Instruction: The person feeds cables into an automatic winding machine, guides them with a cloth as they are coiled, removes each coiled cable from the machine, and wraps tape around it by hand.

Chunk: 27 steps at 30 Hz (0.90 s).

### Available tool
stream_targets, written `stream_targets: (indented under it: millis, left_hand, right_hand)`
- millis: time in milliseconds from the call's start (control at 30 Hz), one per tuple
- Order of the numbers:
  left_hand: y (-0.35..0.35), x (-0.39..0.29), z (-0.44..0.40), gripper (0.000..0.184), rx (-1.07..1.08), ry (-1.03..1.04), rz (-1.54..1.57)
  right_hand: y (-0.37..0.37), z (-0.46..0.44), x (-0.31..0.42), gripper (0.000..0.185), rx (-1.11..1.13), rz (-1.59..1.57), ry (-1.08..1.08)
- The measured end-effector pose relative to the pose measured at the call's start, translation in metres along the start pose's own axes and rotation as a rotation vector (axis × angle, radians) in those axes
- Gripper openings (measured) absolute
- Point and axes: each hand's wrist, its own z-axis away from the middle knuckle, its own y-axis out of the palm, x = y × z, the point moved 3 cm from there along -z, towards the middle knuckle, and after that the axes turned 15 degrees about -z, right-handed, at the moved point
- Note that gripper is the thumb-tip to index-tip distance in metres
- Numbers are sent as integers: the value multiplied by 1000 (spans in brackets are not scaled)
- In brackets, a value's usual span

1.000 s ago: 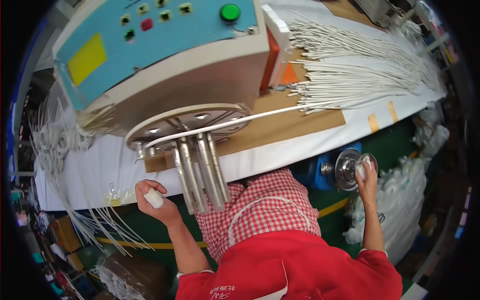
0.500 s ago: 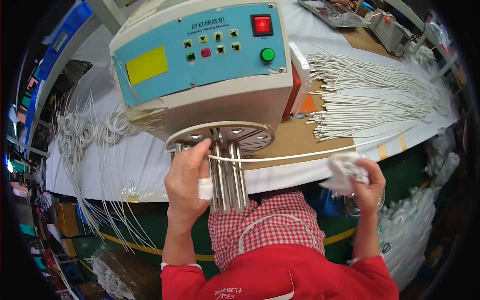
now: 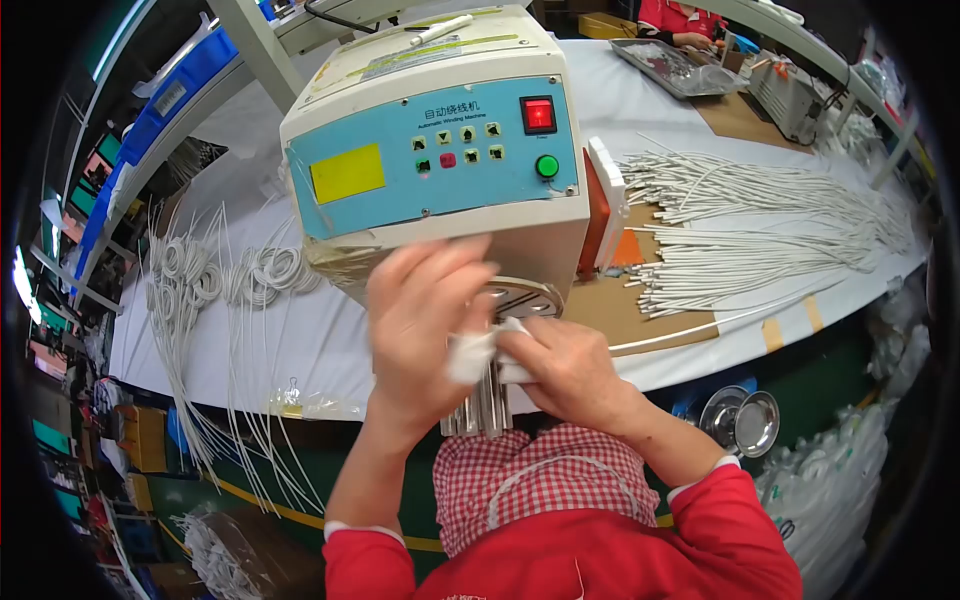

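Note:
My left hand (image 3: 425, 325) is raised in front of the winding machine (image 3: 400, 220), blurred by motion, its fingers stretched out and a white wrap on its thumb. My right hand (image 3: 580, 370) is closed on a crumpled white cloth (image 3: 513, 345), right beside the left thumb. From behind the right hand a white cable (image 3: 665, 340) runs out to the right; its near end is hidden. Below my hands the machine's metal rods (image 3: 478, 412) stick out, and part of its slotted disc (image 3: 530, 297) shows behind them.
Bundles of straight white cables (image 3: 760, 260) lie on the right of the table. Coiled white cables (image 3: 185, 275) are on the left, with tails hanging over the edge. Metal bowls (image 3: 755, 422) stand lower right. A co-worker's hand (image 3: 690, 40) is near a metal tray (image 3: 655, 68).
My right hand has moved left with the cloth, from out along the cable to the rods. My left hand has let go of the cable end and risen. The camera view has shifted.

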Motion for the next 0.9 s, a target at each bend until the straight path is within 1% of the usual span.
stream_targets:
  millis: [33, 67, 167, 267, 367, 400, 533, 633, 700, 800, 900]
  left_hand:
    - [9, -7, -15, 29, 65, 60, -48]
    - [17, -14, -30, 31, 64, 116, -144]
    - [40, -16, -55, 32, 99, 243, -210]
    - [33, -12, -61, 35, 179, 270, -162]
    - [24, -7, -48, 34, 134, 214, -93]
    - [22, -3, -39, 34, 87, 210, -89]
    - [-15, 17, 6, 28, 131, 52, -87]
    - [-43, 33, 48, 26, 167, -141, -77]
    - [-57, 40, 80, 28, 147, -320, -64]
    - [-67, 38, 136, 29, 27, -630, -15]
    - [-55, 21, 186, 28, -19, -935, 127]
  right_hand:
    - [-7, 8, -3, 36, 24, 8, -4]
    - [-14, 18, -7, 39, 55, 26, 15]
    - [-33, 49, -16, 38, 60, 55, 31]
    - [-50, 71, -23, 36, 7, 92, 40]
    - [-45, 66, -13, 35, 33, 97, -8]
    - [-39, 61, -11, 38, 26, 80, -45]
    - [-24, 37, -12, 36, 97, 41, -106]
    - [-16, 38, -15, 34, 52, -43, -130]
    - [-13, 41, -17, 32, 27, -33, -147]
    - [-11, 46, -24, 32, 2, -36, -142]
    - [-8, 47, -29, 33, -30, -57, -166]
